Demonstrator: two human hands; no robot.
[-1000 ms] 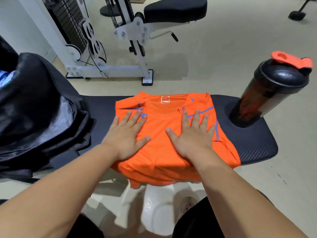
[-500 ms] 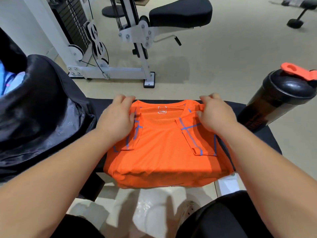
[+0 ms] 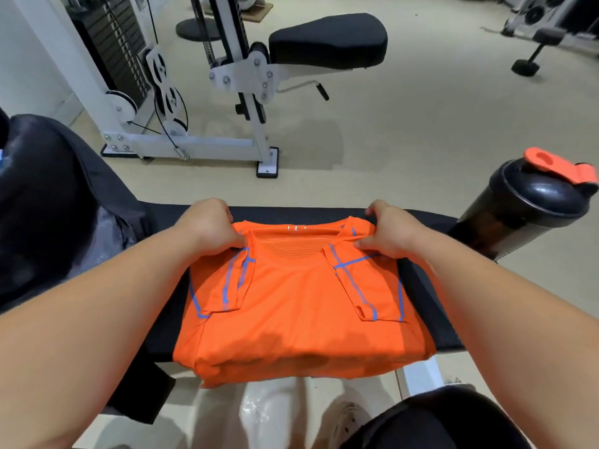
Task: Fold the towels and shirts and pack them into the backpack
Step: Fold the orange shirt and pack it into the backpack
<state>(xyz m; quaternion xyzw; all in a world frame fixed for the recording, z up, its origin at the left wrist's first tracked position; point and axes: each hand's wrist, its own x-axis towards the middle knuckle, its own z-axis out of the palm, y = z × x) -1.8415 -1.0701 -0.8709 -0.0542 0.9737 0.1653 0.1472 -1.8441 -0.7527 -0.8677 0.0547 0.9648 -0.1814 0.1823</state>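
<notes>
Shirt: orange shirt (image 3: pixel 301 306) lies folded on the black bench (image 3: pixel 421 293), its near edge overhanging.
Left hand (image 3: pixel 207 226): pinches the far left corner, fingers hidden.
Right hand (image 3: pixel 389 231): pinches the far right corner.
Backpack (image 3: pixel 48 202): black, at left, cut off by the frame.
Shaker bottle (image 3: pixel 518 209): at right, base unclear.

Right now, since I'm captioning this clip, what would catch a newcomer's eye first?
The bright orange shirt lies partly folded on the black bench, centre. The left hand and right hand pinch its far corners by the collar. A black bottle with an orange lid stands right, the backpack left.
</notes>
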